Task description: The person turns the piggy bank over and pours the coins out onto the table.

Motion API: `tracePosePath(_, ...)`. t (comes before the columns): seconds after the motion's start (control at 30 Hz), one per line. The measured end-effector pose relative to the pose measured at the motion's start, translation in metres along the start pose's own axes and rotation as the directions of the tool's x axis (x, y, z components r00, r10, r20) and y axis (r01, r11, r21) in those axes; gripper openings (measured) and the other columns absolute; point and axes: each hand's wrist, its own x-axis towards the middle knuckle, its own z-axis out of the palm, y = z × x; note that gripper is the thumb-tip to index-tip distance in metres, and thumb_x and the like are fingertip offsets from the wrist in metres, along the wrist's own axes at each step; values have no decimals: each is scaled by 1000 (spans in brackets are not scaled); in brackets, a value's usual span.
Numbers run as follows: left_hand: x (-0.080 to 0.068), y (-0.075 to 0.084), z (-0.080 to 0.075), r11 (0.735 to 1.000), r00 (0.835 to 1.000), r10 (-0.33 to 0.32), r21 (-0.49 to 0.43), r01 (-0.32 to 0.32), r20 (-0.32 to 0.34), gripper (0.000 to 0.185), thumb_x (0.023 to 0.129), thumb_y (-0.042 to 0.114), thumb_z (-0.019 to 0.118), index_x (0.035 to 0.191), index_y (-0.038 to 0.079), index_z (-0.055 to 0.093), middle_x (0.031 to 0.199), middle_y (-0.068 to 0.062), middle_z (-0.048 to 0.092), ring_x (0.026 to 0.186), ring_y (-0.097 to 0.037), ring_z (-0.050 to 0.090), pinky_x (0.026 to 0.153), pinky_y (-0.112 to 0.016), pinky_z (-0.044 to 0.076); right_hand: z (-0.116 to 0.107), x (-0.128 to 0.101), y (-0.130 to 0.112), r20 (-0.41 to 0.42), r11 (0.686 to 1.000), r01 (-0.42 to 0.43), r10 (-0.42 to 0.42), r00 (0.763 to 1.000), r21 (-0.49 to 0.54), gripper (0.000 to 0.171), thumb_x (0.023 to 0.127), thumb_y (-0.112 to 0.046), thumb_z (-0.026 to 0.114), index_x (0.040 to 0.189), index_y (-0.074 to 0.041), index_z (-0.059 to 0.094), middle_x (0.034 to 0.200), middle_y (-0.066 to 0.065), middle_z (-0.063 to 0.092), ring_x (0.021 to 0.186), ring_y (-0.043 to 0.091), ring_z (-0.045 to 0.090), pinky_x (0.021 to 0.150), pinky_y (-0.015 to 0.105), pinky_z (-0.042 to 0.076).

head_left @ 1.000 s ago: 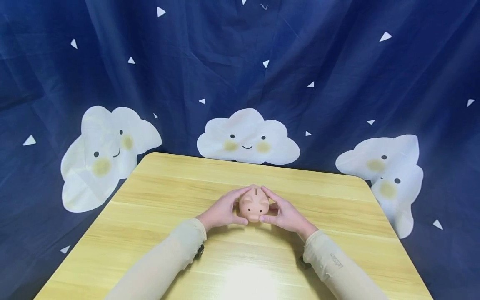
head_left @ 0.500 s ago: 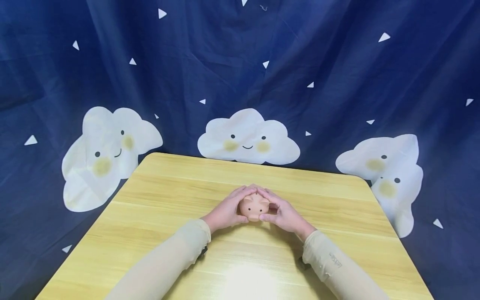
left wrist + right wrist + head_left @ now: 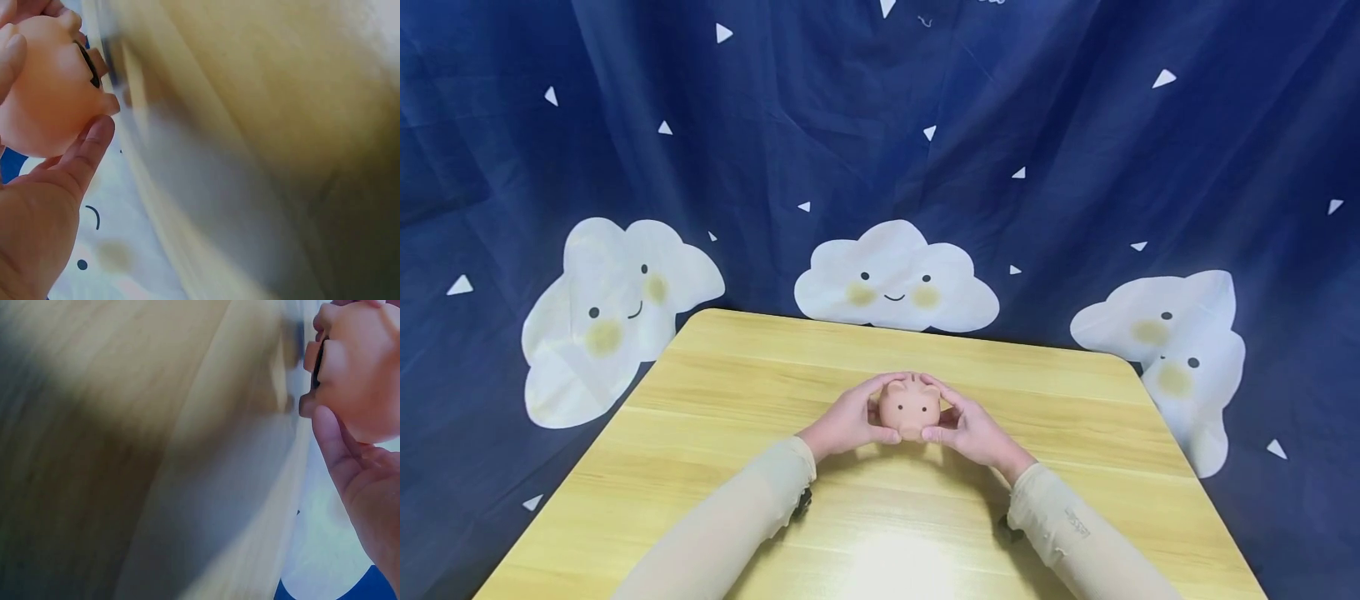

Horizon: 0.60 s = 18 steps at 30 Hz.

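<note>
Pink piggy bank (image 3: 910, 407) sits between both hands near the middle of the wooden table (image 3: 715, 400), a bit toward the far edge, face w/ two dot eyes turned back to the person. Can't tell from the head view whether it rests on the surface or is lifted just off it; the wrist views suggest it's clear of the tabletop, but they're blurred.

Left hand (image 3: 848, 421) cups the pig's left side: fingers curled over the top and back, thumb tucked under the snout at the front. In the left wrist view the thumb (image 3: 87, 153) presses the underside of the pig (image 3: 47, 87), w/ fingertips wrapping the upper edge.

Right hand (image 3: 966, 425) mirrors it on the other side, fingers arched over the top, thumb at the lower front. Right wrist view shows the thumb (image 3: 331, 444) against the pig's body (image 3: 359, 369), coin slot visible as a dark line.

Fingertips of both hands nearly meet over the pig's back. Both forearms in beige sleeves (image 3: 730, 517) lie over the near half of the table.

Behind the far edge hangs a dark blue curtain (image 3: 880, 125) w/ smiling white clouds and small white triangles.
</note>
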Motion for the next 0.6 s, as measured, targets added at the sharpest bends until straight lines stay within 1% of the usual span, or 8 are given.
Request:
tracePosePath(0.07,0,1,-1,1000,1000,-7,-21,7,-3,100,81,12,94,163,36,41,166,-5,47,121,-33,72,103,-39,62,0,0,-2,-1,1000,-7,7,1000,2,93,93,-20,85,170,-24,32,144,24,64,106,26,76,93,31,63)
tracePosePath(0.13,0,2,-2,1000,1000,5,-16,-5,-7,99,83,15,93,164,36,40,166,-4,47,124,-34,71,107,-41,60,1,1,-4,-7,1000,-15,15,1000,-2,96,92,-20,86,170,-24,30,136,25,68,107,27,75,95,34,64)
tracePosePath(0.2,0,3,-3,1000,1000,20,-3,-20,-14,98,84,20,92,165,35,38,167,-4,46,130,-35,68,111,-44,58,2,3,-5,-20,1000,-16,16,1000,3,100,90,-18,88,170,-23,29,144,23,64,112,30,74,99,39,63)
tracePosePath(0.27,1,5,-4,999,999,31,-7,-31,-14,99,86,23,91,166,35,35,168,-4,45,136,-35,65,115,-46,55,3,4,-6,-39,1000,-8,8,999,6,103,89,-16,89,170,-21,27,157,19,55,121,33,70,104,45,60)
tracePosePath(0.37,0,6,-4,999,999,33,-33,-33,-13,100,89,26,89,168,37,29,170,-5,41,135,-35,66,113,-44,56,5,5,-8,-60,999,0,3,998,39,105,87,-14,90,170,-18,26,169,10,44,132,36,64,111,51,55)
tracePosePath(0.43,0,7,-3,998,999,37,-43,-37,-15,102,90,26,88,170,38,25,172,-7,38,131,-34,68,110,-41,58,5,6,-10,-63,998,5,0,998,64,106,87,-14,90,170,-17,25,169,8,43,135,37,63,113,49,53)
tracePosePath(0.5,-1,8,-2,999,999,46,-26,-47,-25,104,91,28,87,171,39,21,174,-8,34,131,-32,68,109,-37,59,6,6,-12,-60,995,7,-1,998,96,107,87,-14,90,171,-16,24,169,6,43,136,37,63,112,44,54)
tracePosePath(0.6,-3,11,-1,996,995,86,36,-85,-39,106,92,32,86,172,39,16,177,-6,27,142,-30,60,113,-35,56,7,6,-15,-58,991,16,-9,998,133,108,87,-13,89,171,-13,21,170,8,42,134,38,64,106,34,58)
